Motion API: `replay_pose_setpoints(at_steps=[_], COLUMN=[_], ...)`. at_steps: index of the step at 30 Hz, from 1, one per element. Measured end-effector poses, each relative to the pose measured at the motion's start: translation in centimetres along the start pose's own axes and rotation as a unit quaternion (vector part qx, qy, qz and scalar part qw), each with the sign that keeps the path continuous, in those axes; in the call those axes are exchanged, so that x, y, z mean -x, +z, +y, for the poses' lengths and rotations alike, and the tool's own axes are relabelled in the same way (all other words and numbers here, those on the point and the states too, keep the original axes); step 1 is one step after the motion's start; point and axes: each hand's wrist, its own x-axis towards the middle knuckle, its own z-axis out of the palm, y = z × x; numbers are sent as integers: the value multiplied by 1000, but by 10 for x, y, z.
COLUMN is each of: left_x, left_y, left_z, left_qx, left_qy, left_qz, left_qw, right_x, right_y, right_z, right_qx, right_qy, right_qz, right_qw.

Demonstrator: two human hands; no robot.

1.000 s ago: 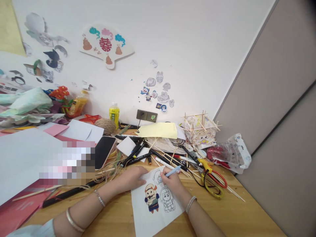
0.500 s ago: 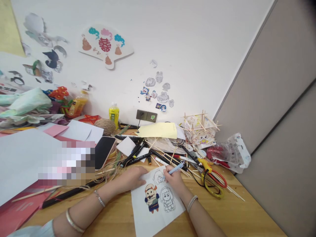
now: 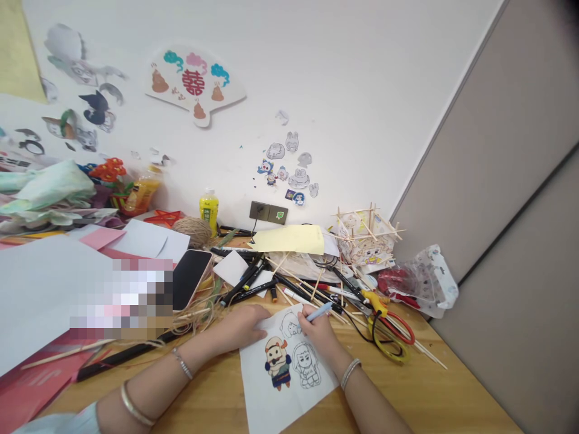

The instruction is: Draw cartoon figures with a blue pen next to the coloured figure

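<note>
A white sheet [image 3: 275, 398] with cartoon figures lies on the wooden desk [image 3: 434, 392] in front of me. One figure [image 3: 277, 363] is coloured, the other two are outlines. My left hand [image 3: 242, 325] rests on the sheet's upper left edge with fingers curled and pressed down, pinning it. My right hand [image 3: 319, 331] is closed around a light blue marker [image 3: 316, 312], whose tip touches the top outline figure [image 3: 290, 324].
Black markers [image 3: 253, 280], thin wooden sticks and scissors [image 3: 389, 328] crowd the desk behind the sheet. A phone [image 3: 190, 284], twine ball [image 3: 192, 230], yellow bottle [image 3: 209, 209] and paper sheets [image 3: 40, 289] lie left. A stick frame [image 3: 367, 238] and plastic bag [image 3: 420, 280] sit right.
My right hand and the blue marker have shifted slightly over the top outline figure. The left hand and sheet stay put.
</note>
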Motion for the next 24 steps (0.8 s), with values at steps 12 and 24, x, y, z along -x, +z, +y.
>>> replay_pose_setpoints(at_steps=[12, 24], left_x=[0, -2], left_y=[0, -2], left_z=[1, -19], left_qx=[11, 173], left_qy=[1, 13], left_qz=[3, 2], left_qw=[1000, 985], right_x=[1, -16], right_y=[1, -24], right_z=[2, -4], right_qx=[7, -151], right_qy=[-1, 33], right_qz=[-3, 284], right_qw=[1000, 946])
